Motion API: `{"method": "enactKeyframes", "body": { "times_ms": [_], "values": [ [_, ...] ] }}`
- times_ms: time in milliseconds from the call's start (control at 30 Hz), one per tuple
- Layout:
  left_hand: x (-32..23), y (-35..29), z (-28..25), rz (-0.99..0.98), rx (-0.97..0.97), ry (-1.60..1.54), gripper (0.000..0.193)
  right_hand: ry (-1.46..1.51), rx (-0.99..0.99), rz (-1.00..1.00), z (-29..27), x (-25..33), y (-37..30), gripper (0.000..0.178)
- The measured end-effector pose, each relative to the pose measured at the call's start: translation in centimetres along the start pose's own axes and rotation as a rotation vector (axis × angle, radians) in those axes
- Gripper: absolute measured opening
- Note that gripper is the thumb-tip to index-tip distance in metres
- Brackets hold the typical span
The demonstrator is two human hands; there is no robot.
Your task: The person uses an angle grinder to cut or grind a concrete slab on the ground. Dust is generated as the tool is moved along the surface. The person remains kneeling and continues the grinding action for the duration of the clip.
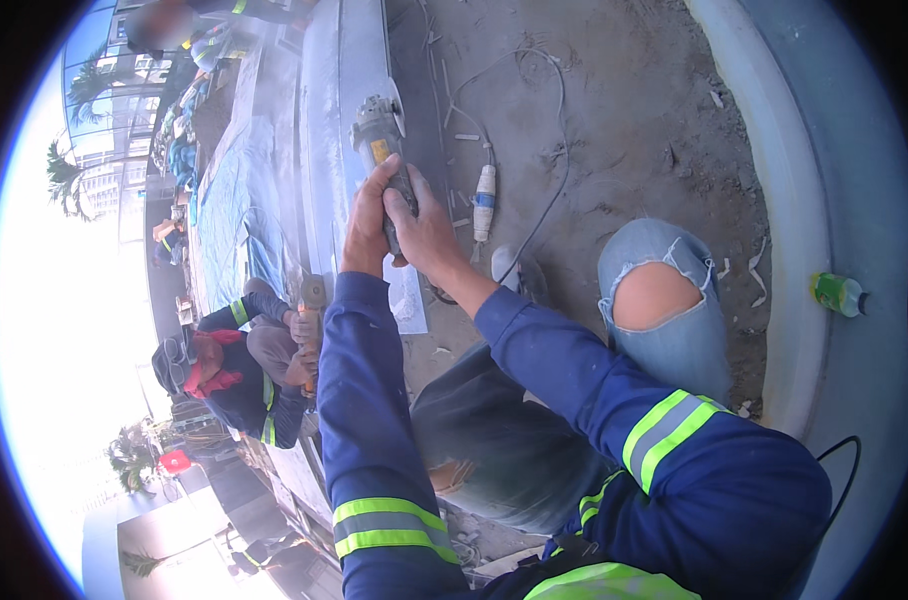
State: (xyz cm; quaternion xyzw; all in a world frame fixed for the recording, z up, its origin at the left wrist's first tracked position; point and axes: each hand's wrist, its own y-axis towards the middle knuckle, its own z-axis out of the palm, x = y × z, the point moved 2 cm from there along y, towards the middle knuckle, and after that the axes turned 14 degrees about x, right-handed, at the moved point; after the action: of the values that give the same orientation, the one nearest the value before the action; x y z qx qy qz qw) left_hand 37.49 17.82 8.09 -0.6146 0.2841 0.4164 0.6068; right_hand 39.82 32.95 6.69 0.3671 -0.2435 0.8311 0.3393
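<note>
An angle grinder (pixel 379 130) with a dusty grey head and a yellow label is held out in front of me. My left hand (pixel 367 218) wraps round its body from the left side. From the right, my right hand (pixel 426 228) closes round the rear of the same body. The disc side of the head is at the right edge of a long grey slab (pixel 346 50); whether it touches the slab, I cannot tell. Dust blurs the slab's surface nearby.
A grey cable (pixel 566 130) loops over dusty ground to a white-and-blue connector (pixel 484 200). At left, a crouching co-worker (pixel 239 370) grips another power tool (pixel 312 300). A pale curb (pixel 789 200) curves along the right, with a green bottle (pixel 836 294) beside it. Blue sheeting (pixel 239 220) lies beyond the slab.
</note>
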Motion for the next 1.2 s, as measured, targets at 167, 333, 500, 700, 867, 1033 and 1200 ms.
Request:
{"method": "enactKeyframes", "body": {
  "times_ms": [167, 333, 500, 700, 867, 1033, 1200],
  "values": [
    [-0.4, 6.2, -4.2, -0.059, -0.023, 0.042, 0.042, -0.027, -0.073, -0.056, -0.9, -2.3, 7.2, 0.082],
    [0.0, 12.6, -8.4, -0.085, 0.008, 0.069, 0.045, -0.002, -0.092, 0.031, -2.0, -5.6, 14.6, 0.081],
    [0.8, 16.3, -11.9, -0.076, 0.015, 0.056, 0.045, -0.051, -0.108, -0.031, -2.5, -8.1, 18.8, 0.08],
    [0.9, 17.9, -15.6, -0.125, 0.048, 0.053, 0.049, -0.074, -0.127, 0.0, -1.3, -10.3, 21.4, 0.081],
    [1.0, 17.6, -15.7, -0.117, 0.017, 0.071, 0.044, 0.033, -0.026, 0.059, -1.3, -11.6, 21.9, 0.082],
    [0.4, 17.6, -15.2, -0.1, -0.004, 0.105, 0.048, -0.258, -0.223, -0.074, 0.0, -12.9, 23.8, 0.082],
    [0.3, 17.8, -15.3, -0.094, -0.011, 0.118, 0.048, -0.15, -0.189, -0.082, 0.7, -14.1, 24.4, 0.081]
  ]
}}
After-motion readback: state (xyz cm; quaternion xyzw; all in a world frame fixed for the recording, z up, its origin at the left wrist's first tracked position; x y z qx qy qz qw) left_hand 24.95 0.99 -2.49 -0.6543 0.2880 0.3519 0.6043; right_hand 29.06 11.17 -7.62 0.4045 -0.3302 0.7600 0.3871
